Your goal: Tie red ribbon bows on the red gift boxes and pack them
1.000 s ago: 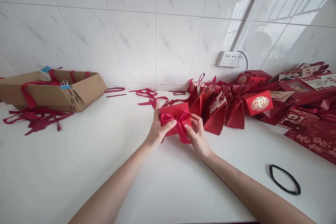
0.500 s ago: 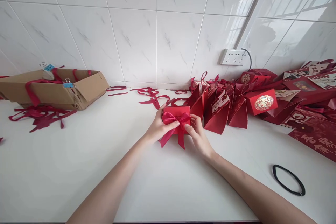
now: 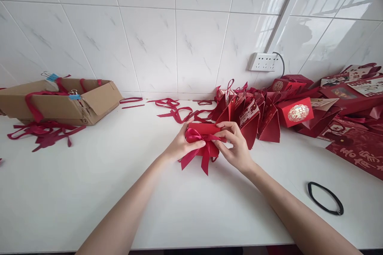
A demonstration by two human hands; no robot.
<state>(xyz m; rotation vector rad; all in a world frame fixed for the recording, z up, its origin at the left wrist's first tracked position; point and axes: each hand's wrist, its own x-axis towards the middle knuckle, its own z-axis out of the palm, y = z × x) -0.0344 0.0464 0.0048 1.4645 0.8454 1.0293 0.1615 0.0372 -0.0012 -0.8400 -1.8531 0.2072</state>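
Note:
A small red gift box (image 3: 203,129) is between my hands above the white table, with a crimson ribbon bow (image 3: 196,135) tied across its front and two tails hanging down. My left hand (image 3: 183,143) grips the box's left side, its thumb pressing near the bow's knot. With thumb and fingertips, my right hand (image 3: 235,147) pinches the right loop of the bow at the box's right edge. Part of a dark red cord shows below the box at its lower right.
Several folded red gift bags (image 3: 251,121) stand close behind my right hand; more red boxes (image 3: 296,112) pile up at right. Loose ribbons (image 3: 179,113) lie behind the box. A cardboard box (image 3: 60,105) with ribbons sits at left. A black band (image 3: 324,198) lies at front right.
My right hand has shifted from holding the box's right side to pinching the bow's right loop. My left hand still holds the box. The camera view has shifted slightly.

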